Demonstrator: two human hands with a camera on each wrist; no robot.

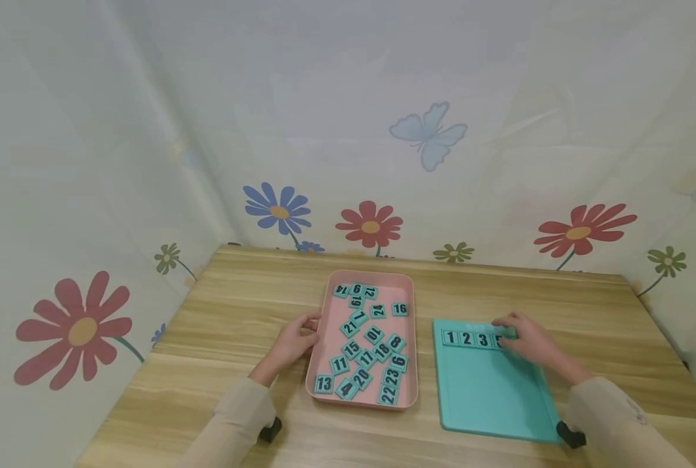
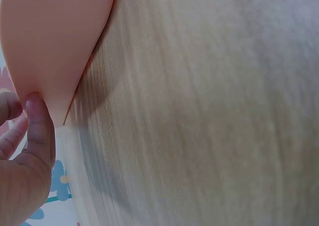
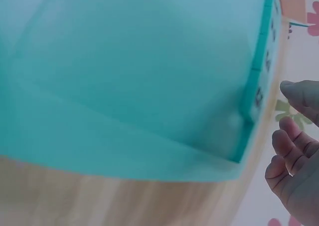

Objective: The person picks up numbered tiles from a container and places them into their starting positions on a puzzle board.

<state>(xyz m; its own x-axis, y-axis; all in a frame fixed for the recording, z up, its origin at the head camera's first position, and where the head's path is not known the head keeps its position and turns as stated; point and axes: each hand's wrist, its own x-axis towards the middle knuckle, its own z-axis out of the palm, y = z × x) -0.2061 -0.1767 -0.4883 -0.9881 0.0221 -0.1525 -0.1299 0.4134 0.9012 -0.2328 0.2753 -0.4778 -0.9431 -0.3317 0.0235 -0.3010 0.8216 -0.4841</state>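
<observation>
My left hand (image 1: 292, 339) pinches the left rim of a pink tray (image 1: 332, 325). In the left wrist view, its thumb (image 2: 39, 111) presses the outer wall while the other fingers reach over the rim. Numbered teal tiles lie scattered in the tray, among them 13 (image 1: 324, 383) and 16 (image 1: 400, 309). My right hand (image 1: 529, 341) is over the upper right of a teal board (image 1: 494, 393). Tiles 1 (image 1: 450, 337), 2, 3 and 5 (image 1: 497, 341) stand in a row at the board's top, the 5 partly hidden by fingers. The right wrist view shows thumb and fingers apart, holding nothing.
Tray and board lie side by side on a wooden table (image 1: 254, 286), with a narrow strip of wood between them. Behind the table hangs a pale cloth (image 1: 324, 130) printed with flowers and a butterfly. Black bands show at both wrists.
</observation>
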